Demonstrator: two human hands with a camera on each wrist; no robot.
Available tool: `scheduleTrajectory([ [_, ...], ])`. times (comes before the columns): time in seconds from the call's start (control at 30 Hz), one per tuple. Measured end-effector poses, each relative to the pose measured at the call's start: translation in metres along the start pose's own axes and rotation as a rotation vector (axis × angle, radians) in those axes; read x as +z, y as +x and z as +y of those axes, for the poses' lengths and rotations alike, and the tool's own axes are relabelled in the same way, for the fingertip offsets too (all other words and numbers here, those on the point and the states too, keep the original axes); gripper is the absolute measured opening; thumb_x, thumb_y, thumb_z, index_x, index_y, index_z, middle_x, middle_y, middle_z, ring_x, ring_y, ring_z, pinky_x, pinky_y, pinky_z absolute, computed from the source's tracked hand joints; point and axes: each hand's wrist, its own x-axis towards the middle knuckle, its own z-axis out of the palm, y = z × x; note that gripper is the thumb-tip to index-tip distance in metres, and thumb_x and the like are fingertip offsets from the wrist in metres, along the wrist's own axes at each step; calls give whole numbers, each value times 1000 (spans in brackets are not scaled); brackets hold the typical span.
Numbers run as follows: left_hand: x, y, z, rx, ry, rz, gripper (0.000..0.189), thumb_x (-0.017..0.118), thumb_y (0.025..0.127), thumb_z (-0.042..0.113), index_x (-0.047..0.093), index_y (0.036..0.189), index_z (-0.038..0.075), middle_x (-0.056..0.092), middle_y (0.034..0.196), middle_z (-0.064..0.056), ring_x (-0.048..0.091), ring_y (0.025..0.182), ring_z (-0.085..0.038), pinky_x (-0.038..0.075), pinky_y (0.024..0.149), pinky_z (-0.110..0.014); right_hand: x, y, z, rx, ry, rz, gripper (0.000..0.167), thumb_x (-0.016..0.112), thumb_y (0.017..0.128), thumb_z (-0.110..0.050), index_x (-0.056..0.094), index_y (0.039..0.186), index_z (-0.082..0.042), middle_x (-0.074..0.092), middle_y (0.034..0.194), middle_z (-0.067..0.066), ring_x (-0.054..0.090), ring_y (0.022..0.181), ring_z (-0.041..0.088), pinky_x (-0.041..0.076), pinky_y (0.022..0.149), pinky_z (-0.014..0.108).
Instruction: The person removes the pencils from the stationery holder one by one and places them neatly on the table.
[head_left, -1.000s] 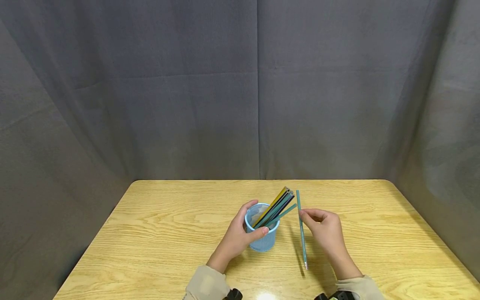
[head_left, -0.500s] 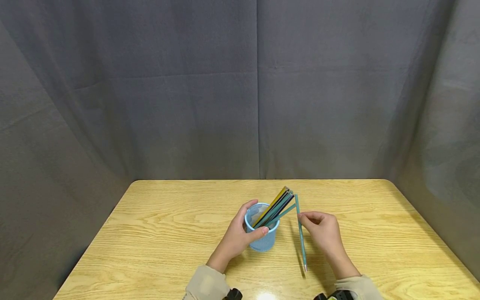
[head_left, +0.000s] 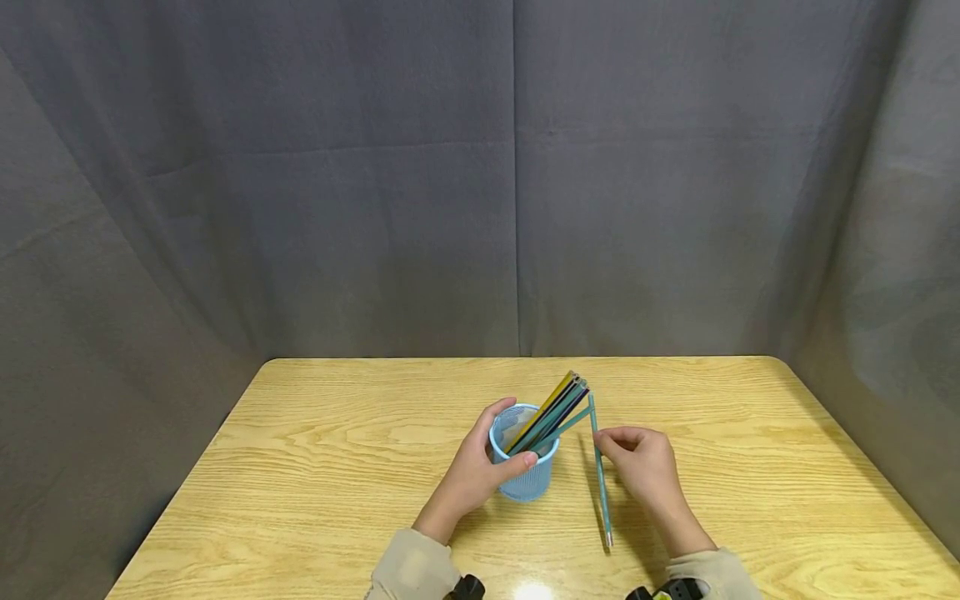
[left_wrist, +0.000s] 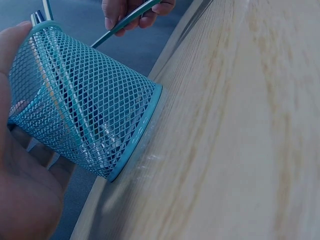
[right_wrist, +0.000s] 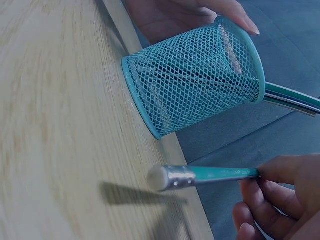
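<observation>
My left hand (head_left: 476,471) grips a light blue mesh pencil cup (head_left: 525,482) around its side, thumb over the near rim. Several pencils (head_left: 551,417), yellow, teal and dark, lean to the right inside the cup. Between thumb and forefinger my right hand (head_left: 645,467) pinches a single teal pencil (head_left: 602,492) just right of the cup. A white eraser in a silver band (right_wrist: 172,178) caps its near, lower end in the right wrist view. In the head view its far end overlaps the tip of a leaning teal pencil; contact cannot be told.
A light wood table (head_left: 337,467) lies under both hands, and the cup's base appears to stand on it. Grey curtains (head_left: 375,208) hang behind the table and along both sides.
My right hand has shifted slightly left and toward me, bringing the pinched teal pencil along. The left hand and the cup stay where they were.
</observation>
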Motion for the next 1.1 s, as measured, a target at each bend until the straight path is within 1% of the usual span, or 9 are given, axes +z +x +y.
scheduleTrajectory([
  [0.3,0,0,0,1,4,-1,74,76,88,33,34,149,38,52,133,-6,52,118,-21,43,99,-44,3,1,4,16,-9,7,23,67,95,-17,75,103,2,73,96,8,64,88,16,49,71,27],
  [0.53,0,0,1,-2,-1,-1,74,76,88,33,34,148,39,52,131,-4,53,117,-21,44,97,-41,6,2,6,23,-16,6,21,68,94,-16,76,100,1,73,92,7,62,83,15,48,67,27],
  [0.8,0,0,1,-10,14,1,74,76,87,37,34,148,41,51,135,-8,52,118,-20,43,98,-43,8,1,9,51,-28,-15,21,67,95,-18,76,101,0,72,97,7,63,93,22,50,75,33],
  [1.1,0,0,0,-8,23,0,73,76,87,36,35,148,41,51,135,-8,52,118,-21,42,99,-43,10,1,14,62,-46,-24,20,67,95,-18,76,99,0,71,94,6,62,91,21,49,73,33],
])
